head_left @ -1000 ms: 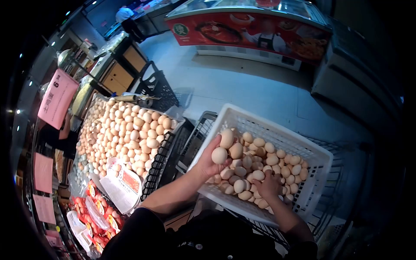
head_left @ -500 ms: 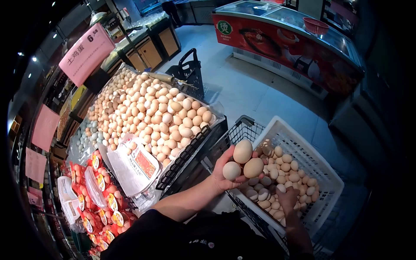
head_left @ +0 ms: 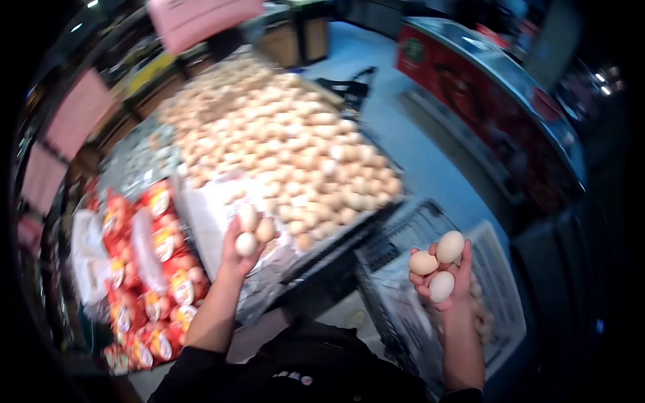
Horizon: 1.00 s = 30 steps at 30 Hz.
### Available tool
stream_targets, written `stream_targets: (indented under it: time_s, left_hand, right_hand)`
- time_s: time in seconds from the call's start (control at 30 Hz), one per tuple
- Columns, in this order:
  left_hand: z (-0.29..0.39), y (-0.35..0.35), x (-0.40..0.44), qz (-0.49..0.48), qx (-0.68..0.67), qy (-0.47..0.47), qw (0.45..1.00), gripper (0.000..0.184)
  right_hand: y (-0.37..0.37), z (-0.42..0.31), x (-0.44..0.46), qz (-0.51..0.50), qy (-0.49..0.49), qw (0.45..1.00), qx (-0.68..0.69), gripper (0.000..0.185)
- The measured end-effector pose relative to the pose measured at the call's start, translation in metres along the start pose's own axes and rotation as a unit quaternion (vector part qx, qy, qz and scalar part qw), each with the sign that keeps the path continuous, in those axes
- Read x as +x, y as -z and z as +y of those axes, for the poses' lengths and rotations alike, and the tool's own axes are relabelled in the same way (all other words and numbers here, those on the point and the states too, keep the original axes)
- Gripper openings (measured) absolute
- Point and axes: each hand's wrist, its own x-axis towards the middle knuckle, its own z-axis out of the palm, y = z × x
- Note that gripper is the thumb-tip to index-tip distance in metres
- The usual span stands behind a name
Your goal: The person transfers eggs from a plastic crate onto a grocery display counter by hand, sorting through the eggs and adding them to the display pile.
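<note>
My left hand (head_left: pixel 235 260) is closed around three eggs (head_left: pixel 246 244), held over the paper sheets (head_left: pixel 201 218) at the near edge of the big egg display. My right hand (head_left: pixel 462 285) also cups three eggs (head_left: pixel 441 287), two of them pale and one slightly browner, above the white crate (head_left: pixel 514 316). Partly hidden by that forearm, more eggs (head_left: pixel 480 312) lie inside the crate. A wide heap of brown and cream eggs (head_left: pixel 289 154) fills the display beyond my left hand. Motion blurs much of the scene.
Red net bags of eggs (head_left: pixel 158 305) stand at the left, with white trays (head_left: pixel 91 248) beside them. A black basket (head_left: pixel 420 221) sits by the crate. Pink signs (head_left: pixel 201 20) rise above the display. A red-sided freezer (head_left: pixel 470 101) stands across the blue-lit floor.
My left hand has moved with its three eggs from over the crate to over the display's paper. The right hand has risen out of the crate, now holding three eggs. The view has shifted.
</note>
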Motion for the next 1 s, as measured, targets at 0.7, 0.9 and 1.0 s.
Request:
stream_targets:
  time_s: [0.7,0.9,1.0]
  left_hand:
    - [0.02,0.111,0.037,0.216,0.857,-0.109,0.455,0.072]
    - [-0.014,-0.043,0.053,-0.007,0.699,-0.259,0.667,0.06]
    - [-0.089,-0.164,0.036,-0.277,0.601,-0.313,0.681,0.056]
  right_hand:
    - [-0.053,0.223,0.198,-0.156,0.252,0.353,-0.887,0.059]
    - [0.019,0.062,0.008,0.22,0.454,0.411,-0.759,0.035]
    - [0.113,0.009,-0.077,0.436,0.282,0.372,-0.769,0.045]
